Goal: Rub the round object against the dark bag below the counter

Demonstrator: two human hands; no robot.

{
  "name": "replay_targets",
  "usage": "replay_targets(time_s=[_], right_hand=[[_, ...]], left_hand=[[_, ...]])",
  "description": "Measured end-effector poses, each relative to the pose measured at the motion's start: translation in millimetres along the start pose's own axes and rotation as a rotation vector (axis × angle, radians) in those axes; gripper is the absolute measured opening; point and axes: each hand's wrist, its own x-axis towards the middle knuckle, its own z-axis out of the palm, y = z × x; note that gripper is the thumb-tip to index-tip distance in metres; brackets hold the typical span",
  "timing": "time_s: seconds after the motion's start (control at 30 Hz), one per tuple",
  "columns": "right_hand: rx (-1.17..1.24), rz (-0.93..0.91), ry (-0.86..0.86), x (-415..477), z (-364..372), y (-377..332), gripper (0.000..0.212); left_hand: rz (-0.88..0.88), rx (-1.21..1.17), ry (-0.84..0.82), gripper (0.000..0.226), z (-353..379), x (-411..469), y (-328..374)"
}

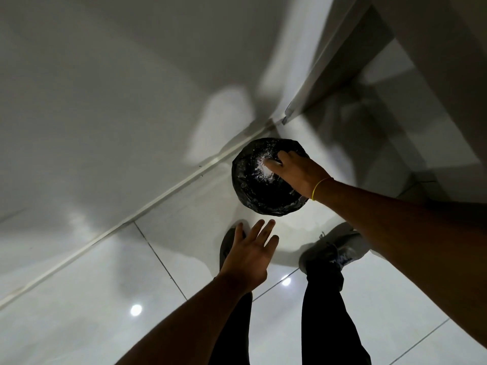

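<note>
Two bare hands show. The left hand (250, 248) hovers with fingers spread, holding nothing, above one grey shoe (226, 246); a second shoe (334, 248) stands to its right. Beyond it, the right hand (297, 172) reaches into one round bin lined with a black plastic bag (253, 191), fingers touching white crumpled paper (263, 167); whether it grips is unclear. Glossy white floor tiles (105, 285) meet a white wall (105, 88).

No readable text, label, brand, number or sign shows on anything in this view.
</note>
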Motion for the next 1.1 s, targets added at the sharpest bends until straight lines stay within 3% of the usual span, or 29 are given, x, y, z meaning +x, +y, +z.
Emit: replay_targets(time_s=[0.2, 0.33, 0.47, 0.53, 0.67, 0.87, 1.1], right_hand=[[-0.121, -0.078, 0.103, 1.2, -3.9, -5.1, 0.101], [-0.343, -0.099, 0.167, 0.3, -7.5, -9.1, 0.071], [-0.435, -0.138, 0.152, 0.5, -7.8, -8.6, 0.063], [-0.481, -0.166, 0.132, 0.5, -9.1, -10.1, 0.042], [-0.282, -0.014, 0.163, -0.1, -11.7, -0.5, 0.022], [-0.132, 0.083, 0.343, -1.6, -16.3, 2.3, 0.024], [-0.079, 0.096, 0.386, -4.5, -13.1, 4.6, 0.040]], left_hand=[[0.020, 0.014, -0.006, 0.067, -1.0, 1.8, 3.5], [0.019, 0.021, -0.020, 0.068, -0.6, 3.0, 5.8], [0.017, 0.009, -0.023, 0.069, 1.1, 4.8, 7.8], [0.021, 0.013, -0.024, 0.069, 2.7, 4.5, 7.1], [0.031, 0.017, -0.034, 0.068, 4.7, 2.9, 5.8], [0.034, 0.034, -0.063, 0.067, 0.4, -1.1, 1.1], [0.026, 0.059, -0.070, 0.070, -3.6, 0.4, -4.0]])
